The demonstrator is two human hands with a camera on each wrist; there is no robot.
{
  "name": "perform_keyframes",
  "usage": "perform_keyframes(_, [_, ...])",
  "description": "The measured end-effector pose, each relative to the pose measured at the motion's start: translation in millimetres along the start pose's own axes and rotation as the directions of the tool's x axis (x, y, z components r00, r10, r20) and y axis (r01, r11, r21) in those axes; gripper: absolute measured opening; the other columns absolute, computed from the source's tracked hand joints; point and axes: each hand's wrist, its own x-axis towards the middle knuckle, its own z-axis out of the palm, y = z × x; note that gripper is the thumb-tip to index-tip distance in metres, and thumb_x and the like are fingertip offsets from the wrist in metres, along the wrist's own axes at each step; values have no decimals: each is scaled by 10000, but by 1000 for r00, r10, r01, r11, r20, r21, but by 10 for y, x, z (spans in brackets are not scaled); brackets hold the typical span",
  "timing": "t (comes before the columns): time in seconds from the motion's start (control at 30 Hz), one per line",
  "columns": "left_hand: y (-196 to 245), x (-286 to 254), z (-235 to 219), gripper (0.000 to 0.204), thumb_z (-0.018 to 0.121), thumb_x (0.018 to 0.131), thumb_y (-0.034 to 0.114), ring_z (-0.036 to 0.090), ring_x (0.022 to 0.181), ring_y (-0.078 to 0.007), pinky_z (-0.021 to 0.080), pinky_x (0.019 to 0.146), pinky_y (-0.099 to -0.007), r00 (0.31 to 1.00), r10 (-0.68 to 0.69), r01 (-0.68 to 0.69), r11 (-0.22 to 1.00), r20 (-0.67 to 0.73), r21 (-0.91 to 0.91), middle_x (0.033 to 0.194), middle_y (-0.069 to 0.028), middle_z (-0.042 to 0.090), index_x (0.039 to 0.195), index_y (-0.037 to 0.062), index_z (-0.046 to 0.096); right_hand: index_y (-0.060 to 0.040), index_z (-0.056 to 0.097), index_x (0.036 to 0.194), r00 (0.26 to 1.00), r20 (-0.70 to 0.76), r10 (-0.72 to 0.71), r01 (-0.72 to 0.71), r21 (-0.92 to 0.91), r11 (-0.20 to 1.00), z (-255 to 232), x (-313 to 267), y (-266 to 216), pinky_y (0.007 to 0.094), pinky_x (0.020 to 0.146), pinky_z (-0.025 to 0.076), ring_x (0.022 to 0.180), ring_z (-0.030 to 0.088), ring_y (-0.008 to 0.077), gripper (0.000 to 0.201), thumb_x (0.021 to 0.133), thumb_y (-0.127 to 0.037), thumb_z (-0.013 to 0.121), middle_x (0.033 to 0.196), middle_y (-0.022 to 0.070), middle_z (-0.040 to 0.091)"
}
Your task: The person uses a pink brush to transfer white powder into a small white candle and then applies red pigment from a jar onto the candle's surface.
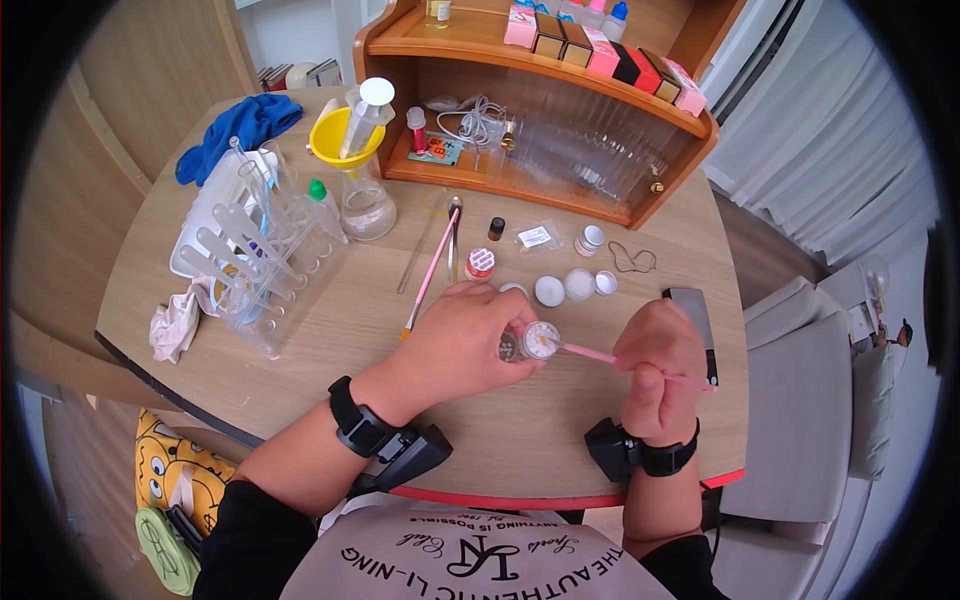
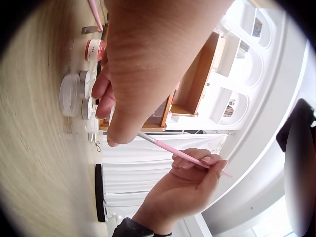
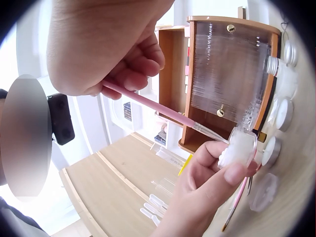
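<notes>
My left hand (image 1: 460,338) grips a small clear jar (image 3: 238,149) with white contents, its mouth tilted toward the right hand. My right hand (image 1: 663,360) pinches a pink-handled brush (image 1: 592,354) along its handle. The brush's tip is at the jar's mouth. Under the left hand, a clear round container (image 2: 70,95) rests on the table. Just beyond the hands are a white round lid (image 1: 549,291), a clear tub (image 1: 579,284), a smaller white-topped pot (image 1: 606,283) and a red jar with a patterned white lid (image 1: 480,263).
Left stands a clear rack (image 1: 275,315) with several plastic pipettes, beside a flask (image 1: 368,210) under a yellow funnel (image 1: 330,143). Another pink brush (image 1: 432,265) lies near a small dark bottle (image 1: 496,229). A wooden cabinet (image 1: 540,70) stands behind; a dark flat device (image 1: 692,312) lies right.
</notes>
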Motion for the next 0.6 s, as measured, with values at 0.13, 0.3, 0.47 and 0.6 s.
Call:
perform_keyframes(0.13, [7,-1,-6,289,772,634,206,578,755,-266,447,697,-354,1000,-6,6,1000,-3,-3,763,-62,607,790,84,562,-85,493,710,997,-68,26,-24,27,999,-5,-36,17,343,534,377,535,499,248,200,864,-212,508,639,50,537])
perform_keyframes(0.3, [3,0,-6,291,771,634,208,579,753,-265,446,702,-357,1000,-3,3,1000,3,-3,764,-62,608,799,84,565,-83,489,715,999,-39,32,-33,-19,999,-3,-24,8,346,533,371,531,492,248,238,884,-251,484,637,55,537])
perform_keyframes(0.47, [-4,-2,-8,290,770,635,209,579,755,-266,446,705,-356,1000,-8,8,1000,11,-10,767,-64,609,799,87,565,-83,490,728,995,-75,63,-56,86,995,29,-30,26,340,533,368,529,488,241,237,895,-248,467,625,55,531])
perform_keyframes(0.6, [-6,-7,7,288,769,638,209,581,757,-266,447,710,-355,1000,3,-3,1000,2,2,770,-64,609,799,89,564,-84,491,731,991,-86,107,-100,79,992,42,-44,29,334,539,365,527,487,225,238,902,-247,463,611,48,524])
